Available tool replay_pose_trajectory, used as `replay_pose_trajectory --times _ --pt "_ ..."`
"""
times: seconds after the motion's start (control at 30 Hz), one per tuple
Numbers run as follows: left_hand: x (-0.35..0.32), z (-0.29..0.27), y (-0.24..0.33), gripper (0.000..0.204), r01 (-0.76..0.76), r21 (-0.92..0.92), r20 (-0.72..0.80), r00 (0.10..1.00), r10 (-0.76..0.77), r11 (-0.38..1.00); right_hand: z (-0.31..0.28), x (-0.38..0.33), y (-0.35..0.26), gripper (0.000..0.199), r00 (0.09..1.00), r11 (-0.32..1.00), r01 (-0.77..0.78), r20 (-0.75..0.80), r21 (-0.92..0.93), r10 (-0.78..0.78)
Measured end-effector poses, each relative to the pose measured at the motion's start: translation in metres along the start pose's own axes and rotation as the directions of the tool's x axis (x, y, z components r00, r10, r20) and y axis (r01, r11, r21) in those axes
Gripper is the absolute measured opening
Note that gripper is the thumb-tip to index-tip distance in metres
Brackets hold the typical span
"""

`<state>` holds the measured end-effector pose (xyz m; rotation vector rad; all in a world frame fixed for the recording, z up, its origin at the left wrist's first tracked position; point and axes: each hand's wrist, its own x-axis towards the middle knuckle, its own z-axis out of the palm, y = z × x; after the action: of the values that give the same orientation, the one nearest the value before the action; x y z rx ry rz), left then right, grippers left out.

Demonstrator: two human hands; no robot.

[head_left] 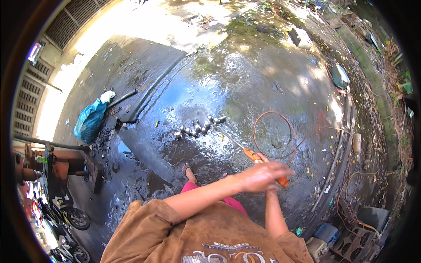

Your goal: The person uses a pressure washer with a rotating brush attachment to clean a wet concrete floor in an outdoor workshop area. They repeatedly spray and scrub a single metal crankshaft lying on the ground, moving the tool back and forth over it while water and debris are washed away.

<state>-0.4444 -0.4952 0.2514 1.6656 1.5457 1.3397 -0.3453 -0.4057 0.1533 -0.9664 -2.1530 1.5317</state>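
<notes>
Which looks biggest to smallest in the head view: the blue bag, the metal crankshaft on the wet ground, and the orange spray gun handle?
1. blue bag
2. metal crankshaft
3. orange spray gun handle, partly covered by the hands and nearer the camera, so its rank is less sure.

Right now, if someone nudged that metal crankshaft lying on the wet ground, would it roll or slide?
The crankshaft looks like solid metal, so probably heavy. Its offset lobes would likely stop a clean roll. The ground is wet, so it may feel slippery.
</notes>
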Motion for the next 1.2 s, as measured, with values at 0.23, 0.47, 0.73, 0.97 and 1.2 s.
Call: replay_pose_trajectory --times 0.23,0.47,0.73,0.97,1.2 --pt "-0.205 -0.094 -0.114 0.046 0.769 -0.11 -0.469 0.518 -0.715 0.629 0.009 0.034 -0.056 0.031 0.966 0.972 0.151 0.237 -0.18 -0.106" --pt "-0.586 -0.022 -0.153 0.02 0.235 -0.958 -0.209 -0.18 -0.961 0.164 0.067 0.056 -0.113 0.032 0.934 0.949 0.179 0.349 -0.258 -0.081" --pt "-0.669 0.034 -0.101 0.012 0.143 -0.948 0.154 -0.573 -0.805 -0.283 0.163 0.117 -0.207 0.034 0.844 0.881 0.346 0.516 -0.324 -0.142" --pt "-0.669 -0.08 -0.14 0.024 0.15 -0.985 0.011 -0.458 -0.889 -0.09 0.268 0.141 -0.288 0.028 0.821 0.745 0.422 0.566 -0.516 -0.073" --pt "-0.703 -0.15 -0.141 0.031 0.112 -0.994 -0.06 -0.489 -0.871 0.005 0.332 0.133 -0.335 0.021 0.759 0.7 0.49 0.649 -0.519 -0.05"
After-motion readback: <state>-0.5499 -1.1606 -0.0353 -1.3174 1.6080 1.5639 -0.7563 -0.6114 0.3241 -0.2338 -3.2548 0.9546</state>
